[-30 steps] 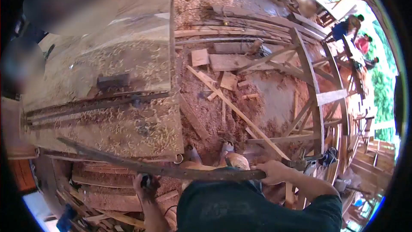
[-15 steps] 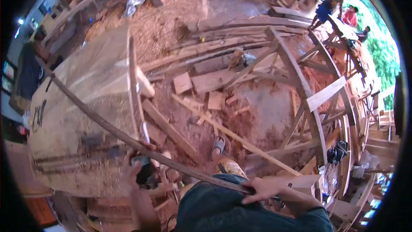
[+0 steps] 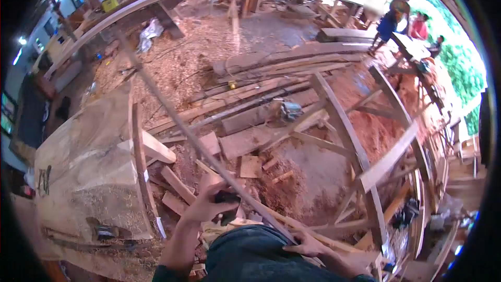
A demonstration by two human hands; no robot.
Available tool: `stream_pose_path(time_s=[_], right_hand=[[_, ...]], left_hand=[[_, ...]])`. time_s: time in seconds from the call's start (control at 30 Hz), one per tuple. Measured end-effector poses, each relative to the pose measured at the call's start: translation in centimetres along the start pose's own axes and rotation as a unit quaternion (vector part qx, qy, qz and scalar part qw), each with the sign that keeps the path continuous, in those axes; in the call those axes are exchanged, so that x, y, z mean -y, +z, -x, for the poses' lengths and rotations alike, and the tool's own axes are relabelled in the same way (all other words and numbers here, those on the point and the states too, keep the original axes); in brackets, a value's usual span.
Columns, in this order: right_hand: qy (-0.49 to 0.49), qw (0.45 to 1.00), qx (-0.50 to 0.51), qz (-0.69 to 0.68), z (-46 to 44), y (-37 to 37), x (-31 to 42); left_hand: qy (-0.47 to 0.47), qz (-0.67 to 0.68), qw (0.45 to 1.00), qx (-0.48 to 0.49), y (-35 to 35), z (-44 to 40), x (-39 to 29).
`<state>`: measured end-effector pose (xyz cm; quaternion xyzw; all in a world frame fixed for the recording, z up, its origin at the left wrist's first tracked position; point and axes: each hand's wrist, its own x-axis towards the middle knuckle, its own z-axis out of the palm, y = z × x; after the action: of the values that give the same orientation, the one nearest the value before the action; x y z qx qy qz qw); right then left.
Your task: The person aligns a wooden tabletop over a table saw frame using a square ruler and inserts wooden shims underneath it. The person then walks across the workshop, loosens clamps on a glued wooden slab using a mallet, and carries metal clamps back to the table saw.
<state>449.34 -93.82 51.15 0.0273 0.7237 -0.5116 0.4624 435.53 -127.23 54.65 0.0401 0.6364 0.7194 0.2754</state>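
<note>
My left hand (image 3: 207, 202) is closed around a small dark object (image 3: 227, 199), pressed up close to a long, thin wooden strip (image 3: 182, 125). Its kind cannot be made out. The strip slants from the upper left down to my waist. At its near end my right hand (image 3: 307, 245) grips it beside my dark shirt. To the left lies a wide pale wooden slab (image 3: 88, 172) with a dark mark on its face. A dark block-like tool (image 3: 103, 230) rests near the slab's lower edge.
Offcuts (image 3: 251, 167) and shavings litter the floor ahead. Long planks (image 3: 282, 56) are stacked beyond. On the right stand slanted timber frames (image 3: 349, 136) joined by a crosspiece (image 3: 389, 159). A person (image 3: 394, 18) stands at the far right, with others behind.
My left hand has moved right and closer to my body with the dark object. The strip has swung to a steeper slant, its far end now further right. The view has shifted too.
</note>
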Motion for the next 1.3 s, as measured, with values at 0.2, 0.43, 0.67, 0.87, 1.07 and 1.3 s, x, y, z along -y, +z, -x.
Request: stream_pose_path(time_s=[0.2, 0.43, 0.67, 0.87, 1.07, 1.3], right_hand=[[-0.013, 0.988, -0.143, -0.049, -8.9, -5.0, 2.0], [0.049, 0.968, -0.243, -0.045, -21.7, -14.7, 8.7], [0.126, 0.946, -0.298, -0.035, -27.4, -24.2, 20.6], [0.18, 0.925, -0.334, -0.007, -31.4, -31.3, 26.1], [0.148, 0.92, -0.361, -0.024, -38.9, -39.3, 26.0], [0.182, 0.863, -0.426, -0.203, -45.5, -52.9, 36.6]], left_hand=[[0.121, -0.273, 0.92, -0.254, -10.5, -12.7, -2.8], [0.106, -0.179, 0.924, -0.321, -30.7, -39.5, -16.7], [0.137, -0.361, 0.871, -0.304, -38.2, -63.5, -26.7], [0.239, -0.577, 0.753, -0.21, -37.2, -76.0, -32.8], [0.057, -0.755, 0.653, -0.009, -34.9, -94.7, -38.2], [0.061, -0.818, 0.57, 0.049, -34.8, -117.6, -40.3]])
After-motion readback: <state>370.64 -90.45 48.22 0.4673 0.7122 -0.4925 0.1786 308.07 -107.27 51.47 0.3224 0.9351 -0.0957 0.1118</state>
